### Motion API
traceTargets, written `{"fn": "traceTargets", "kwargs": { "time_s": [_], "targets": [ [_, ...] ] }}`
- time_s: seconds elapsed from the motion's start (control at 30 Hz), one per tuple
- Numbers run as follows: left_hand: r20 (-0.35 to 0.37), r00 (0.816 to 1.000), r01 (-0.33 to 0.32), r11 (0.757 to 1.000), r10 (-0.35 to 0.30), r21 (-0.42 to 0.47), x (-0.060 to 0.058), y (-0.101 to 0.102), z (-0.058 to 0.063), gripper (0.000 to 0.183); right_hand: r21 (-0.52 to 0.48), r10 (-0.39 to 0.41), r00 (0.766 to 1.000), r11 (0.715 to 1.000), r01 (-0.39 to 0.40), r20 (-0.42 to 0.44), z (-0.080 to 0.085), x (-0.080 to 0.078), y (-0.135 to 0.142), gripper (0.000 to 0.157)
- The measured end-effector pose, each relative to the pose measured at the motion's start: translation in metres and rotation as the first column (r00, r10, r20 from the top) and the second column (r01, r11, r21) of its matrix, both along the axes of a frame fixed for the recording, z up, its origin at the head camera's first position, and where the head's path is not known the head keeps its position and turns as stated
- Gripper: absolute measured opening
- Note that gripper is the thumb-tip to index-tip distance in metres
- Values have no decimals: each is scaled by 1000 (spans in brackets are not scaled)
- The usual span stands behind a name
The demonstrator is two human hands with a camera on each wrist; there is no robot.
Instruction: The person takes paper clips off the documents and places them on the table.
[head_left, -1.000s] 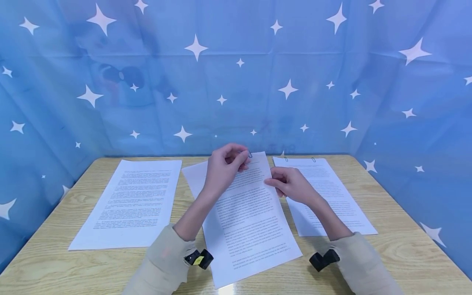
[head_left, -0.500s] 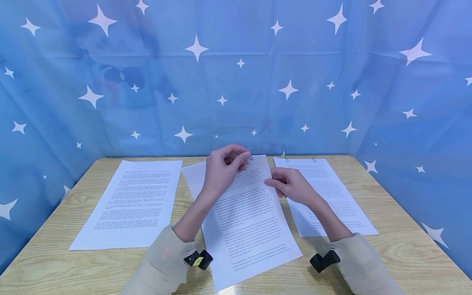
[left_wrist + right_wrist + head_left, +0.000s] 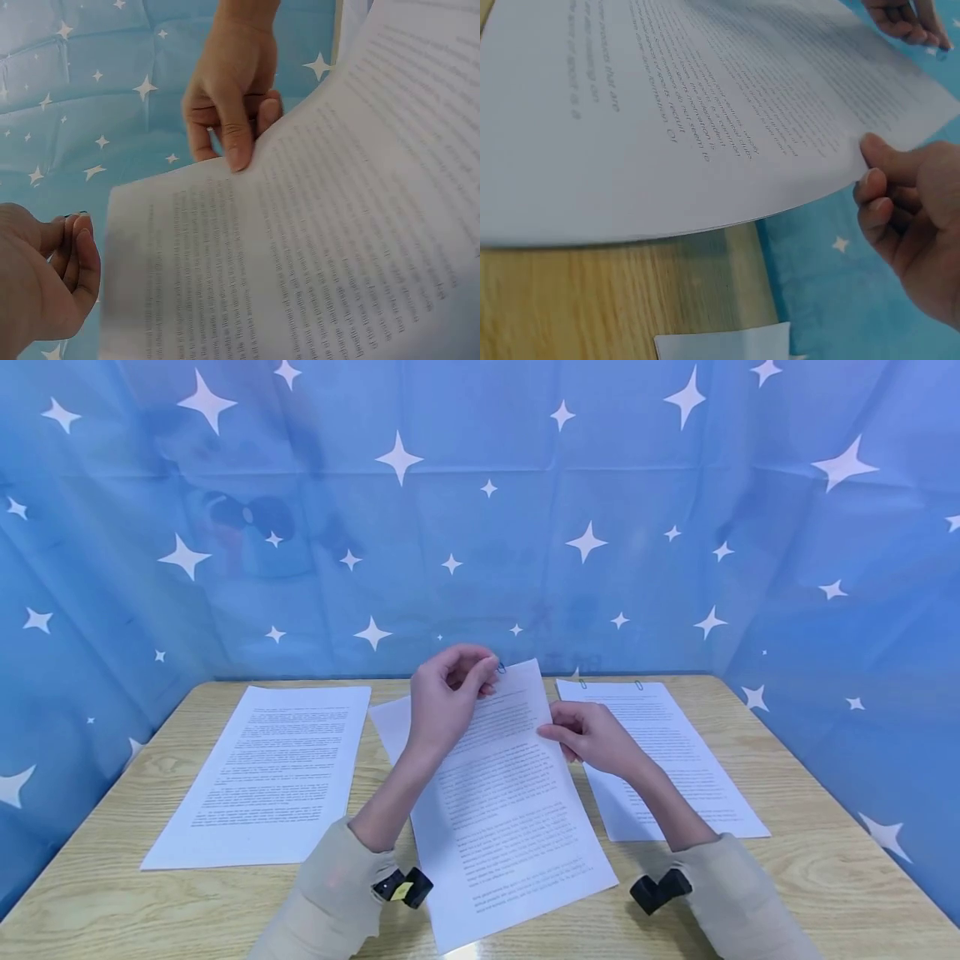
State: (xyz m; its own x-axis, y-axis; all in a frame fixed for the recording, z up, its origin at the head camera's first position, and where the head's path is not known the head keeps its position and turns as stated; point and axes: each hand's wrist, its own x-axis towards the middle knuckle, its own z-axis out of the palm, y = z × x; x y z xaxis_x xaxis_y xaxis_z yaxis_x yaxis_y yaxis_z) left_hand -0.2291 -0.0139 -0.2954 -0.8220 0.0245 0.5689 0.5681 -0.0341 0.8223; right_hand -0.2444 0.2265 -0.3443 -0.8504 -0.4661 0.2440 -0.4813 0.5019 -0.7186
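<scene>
A white stack of printed paper (image 3: pixel 517 810) lies slanted at the middle, its top end lifted. My right hand (image 3: pixel 588 735) pinches its right edge between thumb and fingers; the right wrist view shows this right hand (image 3: pixel 922 217) close up. At the top edge, my left hand (image 3: pixel 446 697) pinches a small dark green paper clip (image 3: pixel 501 667). In the left wrist view, the left hand (image 3: pixel 45 277) holds the clip (image 3: pixel 75 215) just beyond the edge of the paper (image 3: pixel 225 262), with a narrow gap between. Most of the clip is hidden by fingertips.
Another printed paper (image 3: pixel 277 768) lies flat on the wooden table (image 3: pixel 82 893) at the left. To the right lies a further printed stack (image 3: pixel 675 777), with two green paper clips (image 3: pixel 638 686) on its top edge. A blue star-patterned curtain (image 3: pixel 480 527) hangs behind the table.
My left hand has moved slightly up and left with the paper clip. The top of the middle paper has risen a little. My right hand has stayed in place.
</scene>
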Motion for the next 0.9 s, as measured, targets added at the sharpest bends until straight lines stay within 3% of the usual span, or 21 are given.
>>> {"fn": "traceTargets", "kwargs": {
  "time_s": [0.2,0.4,0.9],
  "targets": [
    [16,1000,6,1000,-7,29,2,-5,8,13,9,-15,1000,1000,15,-7,0,1,2,16],
    [64,998,22,1000,-22,-3,5,-7,11,14,-3,-15,1000,1000,15,8,-1,1,2,16],
    [103,994,59,989,-45,-138,12,-31,4,9,12,-27,1000,1000,27,-7,2,1,2,17]
  ]
}}
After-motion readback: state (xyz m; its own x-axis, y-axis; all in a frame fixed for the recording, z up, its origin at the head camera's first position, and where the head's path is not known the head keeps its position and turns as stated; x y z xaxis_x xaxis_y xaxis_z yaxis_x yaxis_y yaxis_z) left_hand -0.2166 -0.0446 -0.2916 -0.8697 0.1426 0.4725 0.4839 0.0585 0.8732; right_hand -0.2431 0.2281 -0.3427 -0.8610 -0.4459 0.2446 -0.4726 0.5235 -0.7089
